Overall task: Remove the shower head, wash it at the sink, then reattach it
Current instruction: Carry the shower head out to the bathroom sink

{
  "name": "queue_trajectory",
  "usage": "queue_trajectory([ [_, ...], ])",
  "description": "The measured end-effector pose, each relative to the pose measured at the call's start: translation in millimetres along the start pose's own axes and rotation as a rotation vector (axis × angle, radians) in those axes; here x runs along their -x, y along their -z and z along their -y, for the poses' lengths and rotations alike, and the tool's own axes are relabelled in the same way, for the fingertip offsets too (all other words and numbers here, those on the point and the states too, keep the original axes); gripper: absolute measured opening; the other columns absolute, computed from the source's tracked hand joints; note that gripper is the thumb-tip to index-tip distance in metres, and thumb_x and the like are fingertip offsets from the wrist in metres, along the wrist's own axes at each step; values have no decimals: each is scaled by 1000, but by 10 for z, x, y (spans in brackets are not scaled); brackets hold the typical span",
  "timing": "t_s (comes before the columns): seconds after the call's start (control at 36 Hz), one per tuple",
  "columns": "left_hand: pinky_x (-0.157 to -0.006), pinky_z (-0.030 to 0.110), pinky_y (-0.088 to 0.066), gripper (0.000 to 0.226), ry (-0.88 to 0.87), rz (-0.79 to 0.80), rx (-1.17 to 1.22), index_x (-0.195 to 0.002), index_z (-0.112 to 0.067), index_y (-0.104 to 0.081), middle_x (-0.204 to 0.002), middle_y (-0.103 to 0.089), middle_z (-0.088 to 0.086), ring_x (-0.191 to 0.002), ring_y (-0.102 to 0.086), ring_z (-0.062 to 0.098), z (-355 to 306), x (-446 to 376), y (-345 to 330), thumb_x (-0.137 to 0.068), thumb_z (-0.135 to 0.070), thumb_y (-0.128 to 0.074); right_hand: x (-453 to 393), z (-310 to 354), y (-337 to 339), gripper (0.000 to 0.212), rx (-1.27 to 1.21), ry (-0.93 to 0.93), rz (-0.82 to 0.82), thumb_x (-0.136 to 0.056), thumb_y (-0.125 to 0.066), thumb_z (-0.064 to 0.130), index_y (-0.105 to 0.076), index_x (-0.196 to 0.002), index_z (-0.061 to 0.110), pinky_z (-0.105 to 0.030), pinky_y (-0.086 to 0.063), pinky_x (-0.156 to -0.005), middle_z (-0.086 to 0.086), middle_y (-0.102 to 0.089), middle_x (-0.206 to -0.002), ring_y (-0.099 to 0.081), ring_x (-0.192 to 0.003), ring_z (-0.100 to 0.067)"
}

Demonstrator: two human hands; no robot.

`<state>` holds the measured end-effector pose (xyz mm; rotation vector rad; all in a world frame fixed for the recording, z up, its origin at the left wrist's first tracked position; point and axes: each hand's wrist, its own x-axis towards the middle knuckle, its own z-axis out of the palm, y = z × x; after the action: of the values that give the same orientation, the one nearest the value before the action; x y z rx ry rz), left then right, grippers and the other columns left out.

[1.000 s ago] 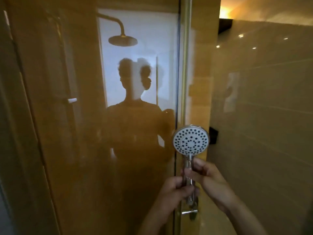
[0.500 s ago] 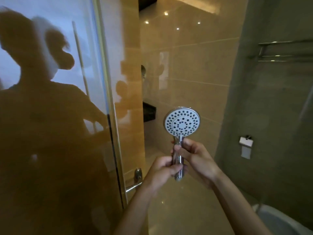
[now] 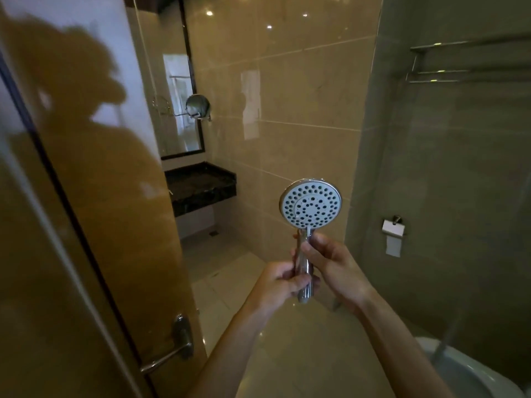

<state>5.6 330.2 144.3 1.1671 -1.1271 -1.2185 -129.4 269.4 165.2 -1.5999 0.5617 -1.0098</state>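
The round chrome shower head (image 3: pixel 310 203), its white face dotted with nozzle holes, stands upright in front of me with no hose on it. My left hand (image 3: pixel 280 284) grips the lower part of its chrome handle. My right hand (image 3: pixel 334 268) holds the handle higher up, thumb pressed just under the head. A dark stone sink counter (image 3: pixel 201 182) sits at the back left under a framed mirror (image 3: pixel 179 110); the basin itself is not visible from here.
A glass shower door (image 3: pixel 86 225) with a metal handle (image 3: pixel 172 351) fills the left side. Tiled walls rise ahead and to the right. A toilet-paper holder (image 3: pixel 393 234), a towel rack (image 3: pixel 465 61) and a white toilet rim (image 3: pixel 471 372) are at the right.
My view has swung right, away from the shower door and towards the sink counter and mirror. Both hands keep the same hold on the shower head.
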Motion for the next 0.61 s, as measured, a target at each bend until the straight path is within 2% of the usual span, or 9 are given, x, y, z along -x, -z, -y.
queue_trajectory([
  [0.08,-73,31,-58,13,21,17,-3,-97,-8,-69,-88,-77,5,-86,-73,23,32,-263,-89,-92,-1,-59,-156,-117,198,21,-52,-28,-31,-100,-51,6,-58,-112,-10,-24,-56,-58,-9,-70,-86,-69,-71,-16],
  [0.19,-79,34,-55,25,-2,-4,-6,-114,14,-60,-103,-68,23,-96,-66,34,28,-558,-174,-94,0,-56,-395,-201,412,20,-67,-54,-23,-102,-47,4,-58,-115,-7,-19,-51,-49,-11,-69,-87,-69,-67,-16],
  [0.28,-79,34,-55,29,-16,-1,-3,-117,19,-56,-104,-66,25,-93,-66,34,15,-761,-200,-94,1,-55,-582,-276,540,19,-51,-70,-26,-102,-46,4,-61,-114,0,-19,-51,-50,-9,-72,-88,-71,-70,-18],
  [0.44,-94,48,-53,24,5,-13,16,-112,10,-64,-106,-70,25,-99,-69,37,-16,-1143,-173,-93,-4,-60,-920,-400,722,25,-60,-147,-51,-104,-44,9,-66,-111,17,-20,-51,-47,-6,-75,-92,-73,-73,-18],
  [0.61,-87,43,-60,19,40,-1,41,-100,4,-70,-97,-75,17,-91,-73,31,97,-1695,-34,-87,-10,-70,-1323,-595,874,27,-49,-149,-80,-104,-43,8,-67,-109,19,-20,-51,-48,-6,-74,-92,-73,-73,-17],
])
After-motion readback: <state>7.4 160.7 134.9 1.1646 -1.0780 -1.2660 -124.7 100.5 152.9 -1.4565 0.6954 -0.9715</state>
